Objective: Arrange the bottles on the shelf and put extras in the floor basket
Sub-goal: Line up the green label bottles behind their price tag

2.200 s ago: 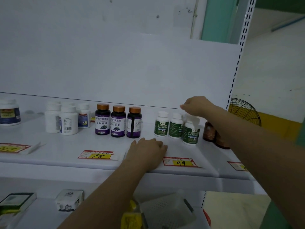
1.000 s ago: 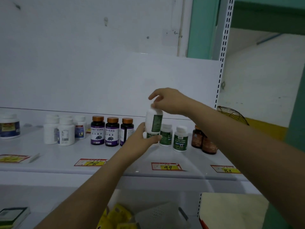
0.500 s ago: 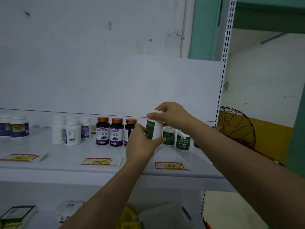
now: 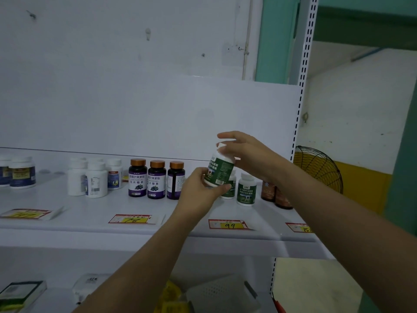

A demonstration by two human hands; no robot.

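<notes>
Reading outward from the camera, everything keyed to the 99 tag [image 4: 228,224].

Below the tag, nearest, on the lower level: white perforated bin [image 4: 223,292], yellow packets [image 4: 171,294] left of it, dark box [image 4: 22,292] far left. Can't tell if that bin is the floor basket.

The forearms cross the shelf [image 4: 135,231] edge on either side of the tag.

Left hand [image 4: 198,188], just above-left of the tag: fingers and thumb wrapped round the base of the green-label bottle [image 4: 221,169]. It looks to be carrying the load.

The bottle is in the air above the tag and clear of the shelf. Its long axis is near vertical with a slight lean, barcode toward the camera.

Right hand [image 4: 248,154], above-right of the tag: fingers spread and bent over the cap. One fingertip seems to be on the cap, the top finger is off it. Real grip or just resting, can't tell.

Behind the tag: two matching green bottles [image 4: 246,189], one half hidden by the held one. Left of the tag: three purple bottles [image 4: 156,179], then white bottles [image 4: 96,180], then blue-label jars [image 4: 22,172]. Right of the tag: brown bottles [image 4: 283,198], with a black wire guard [image 4: 320,168] beyond the upright.

Key relation: the bottle sits between the hands, left hand below and nearer, right hand on top. A free slot appears behind-left of the tag, between the purple and green rows, so shelving it would be a short drop down and back, axis upright. If it's an extra, the left hand alone could probably take it down. The risk is clipping the standing green pair.
</notes>
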